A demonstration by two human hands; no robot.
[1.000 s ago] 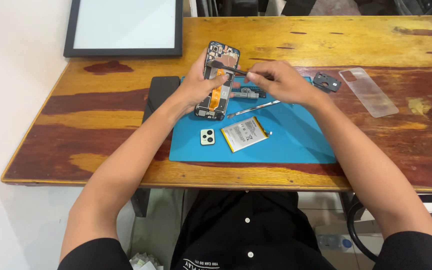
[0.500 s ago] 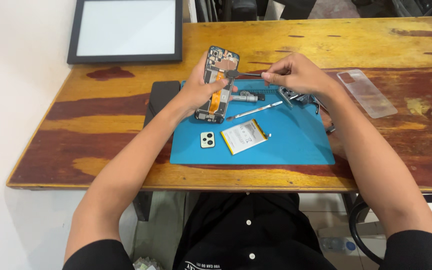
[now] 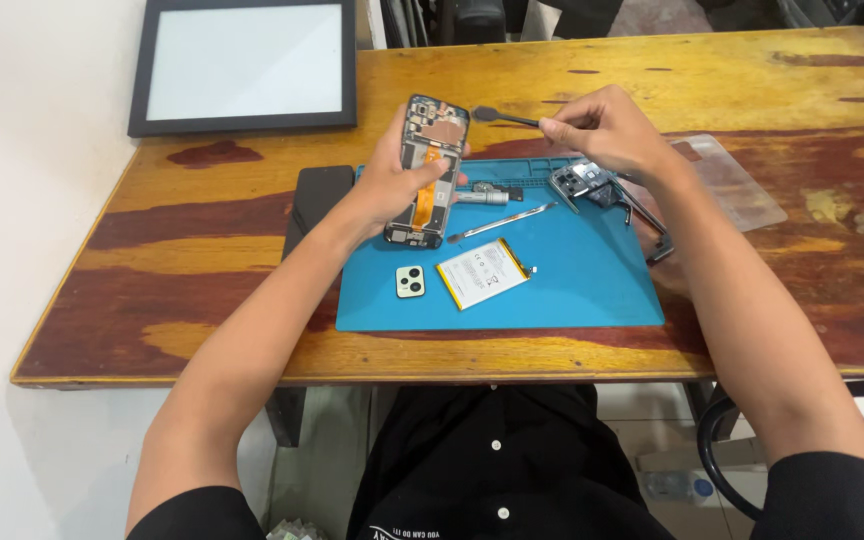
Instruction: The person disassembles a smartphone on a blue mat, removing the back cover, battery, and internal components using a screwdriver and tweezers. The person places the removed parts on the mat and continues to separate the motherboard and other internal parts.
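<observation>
Over blue mat (image 3: pixel 592 280) | left hand (image 3: pixel 392 185) grips opened phone (image 3: pixel 426 170) | right hand (image 3: pixel 607 130) pinches spudger (image 3: pixel 505 117), handle hidden

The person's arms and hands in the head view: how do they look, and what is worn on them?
Both arms are bare from the upper arm down. Short black sleeves end above the elbows, part of a black shirt with small white buttons down the front. The left hand and the right hand wear no gloves. No watch, ring or bracelet can be seen on the wrists or fingers.
</observation>
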